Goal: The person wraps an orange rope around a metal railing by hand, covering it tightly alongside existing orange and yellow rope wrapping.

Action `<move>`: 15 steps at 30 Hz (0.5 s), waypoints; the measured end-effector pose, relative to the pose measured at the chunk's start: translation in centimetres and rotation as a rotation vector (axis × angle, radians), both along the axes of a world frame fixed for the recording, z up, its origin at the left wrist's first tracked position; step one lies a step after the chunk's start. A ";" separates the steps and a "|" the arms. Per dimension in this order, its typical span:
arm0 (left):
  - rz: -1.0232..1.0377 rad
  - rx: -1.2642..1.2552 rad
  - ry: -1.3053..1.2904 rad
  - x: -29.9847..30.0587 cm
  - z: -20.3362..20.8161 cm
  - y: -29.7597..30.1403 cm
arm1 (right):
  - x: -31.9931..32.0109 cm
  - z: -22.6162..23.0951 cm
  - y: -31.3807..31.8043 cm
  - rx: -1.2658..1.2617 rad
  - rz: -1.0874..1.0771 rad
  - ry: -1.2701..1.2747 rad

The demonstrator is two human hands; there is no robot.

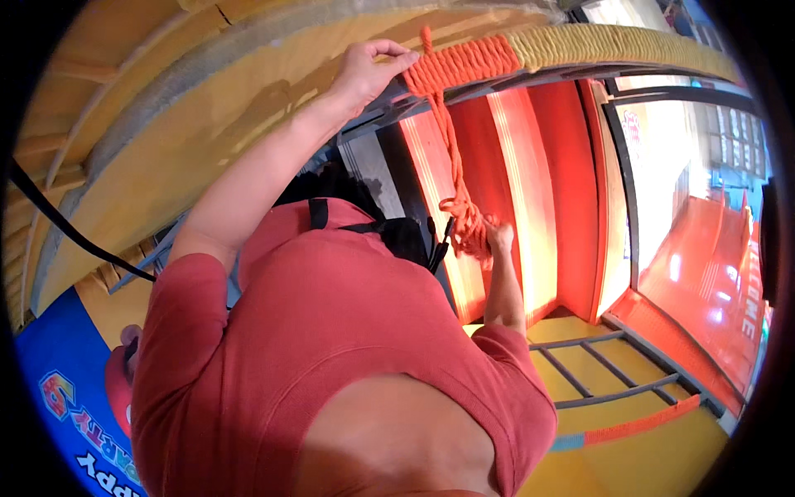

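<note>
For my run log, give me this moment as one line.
left hand: pressing orange rope wrapping on curved rail | right hand: gripping bunched loose orange rope below | yellow rope wrapping: beside the orange

A grey ladder frame (609, 373) lies on the yellow floor (654, 455) beside red panels (546, 190).

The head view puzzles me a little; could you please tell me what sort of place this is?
Probably an indoor play area or amusement venue: a curved rail partly wrapped in orange rope, bright red wall panels, and a colourful cartoon poster.
</note>
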State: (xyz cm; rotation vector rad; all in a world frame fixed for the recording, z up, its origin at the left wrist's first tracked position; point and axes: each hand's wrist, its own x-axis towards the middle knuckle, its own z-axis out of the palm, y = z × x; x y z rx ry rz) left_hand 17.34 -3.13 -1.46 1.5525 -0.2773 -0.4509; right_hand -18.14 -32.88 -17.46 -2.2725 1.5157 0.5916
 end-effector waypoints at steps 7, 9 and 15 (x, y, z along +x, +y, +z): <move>-0.101 0.180 -0.318 0.0 0.3 0.1 | 14.9 9.3 6.6 0.259 0.547 -0.840; -0.128 0.227 -0.352 0.1 0.5 0.1 | 19.2 11.4 9.0 0.751 0.386 -1.209; -0.128 0.291 -0.340 0.3 0.2 -0.3 | 25.3 14.0 14.1 1.086 0.186 -1.030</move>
